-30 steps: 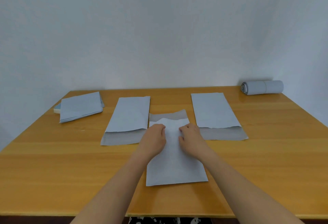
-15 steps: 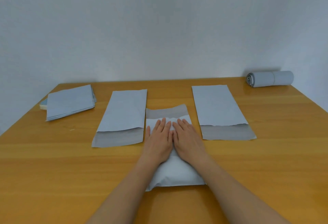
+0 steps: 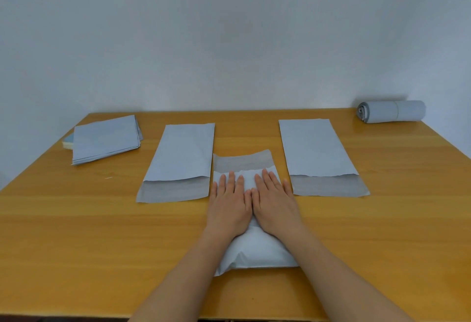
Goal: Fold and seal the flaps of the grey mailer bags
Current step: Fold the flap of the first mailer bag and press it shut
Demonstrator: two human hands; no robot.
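A grey mailer bag lies in the middle of the wooden table, its darker flap pointing away from me and lying unfolded. My left hand and my right hand press flat on the bag side by side, fingers straight, just below the flap. The bag bulges towards its near end. Two more grey mailer bags lie flat, the left bag and the right bag, each with its darker flap open towards me.
A stack of grey mailers sits at the table's far left. A roll of grey mailers lies at the far right corner against the wall. Bare wood runs along the near edge on both sides of my arms.
My hands went from pinching the bag's mouth with curled fingers to lying flat on it. Since half a second ago they have spread slightly apart. The view has tilted down.
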